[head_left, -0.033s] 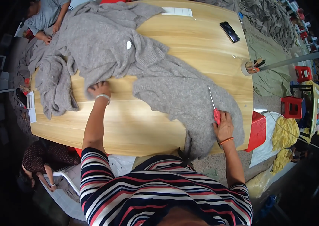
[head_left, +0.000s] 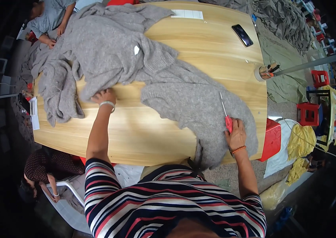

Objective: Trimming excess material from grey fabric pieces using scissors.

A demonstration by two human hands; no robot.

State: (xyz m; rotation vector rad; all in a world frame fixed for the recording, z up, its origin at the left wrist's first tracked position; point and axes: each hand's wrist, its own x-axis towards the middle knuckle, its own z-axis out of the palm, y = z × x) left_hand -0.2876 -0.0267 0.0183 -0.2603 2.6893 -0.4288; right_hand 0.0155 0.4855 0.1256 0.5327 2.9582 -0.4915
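Observation:
A grey knitted sweater [head_left: 108,51] lies in loose folds over the far left of the table, with a small white tag [head_left: 136,50] on it. My left hand [head_left: 105,96] is at its near edge, fingers curled on the knit; the cloth beside them is blurred. A grey knitted piece [head_left: 199,95] stretches from the sweater towards my body and hangs over the near edge. On top of it rests my right hand [head_left: 236,134], closed around a red-handled tool [head_left: 228,122] with a thin metal shaft pointing away from me.
The wooden table [head_left: 160,135] carries a phone [head_left: 242,35], a cup of pens [head_left: 264,72] and a white paper strip [head_left: 187,14]. A person [head_left: 51,22] handles grey knit at the far left; another person [head_left: 45,170] bends low at the near left. Red stools [head_left: 271,137] stand at right.
The sweater's edge beside my left hand has swung a little to the left. My right hand and the red-handled tool have hardly moved.

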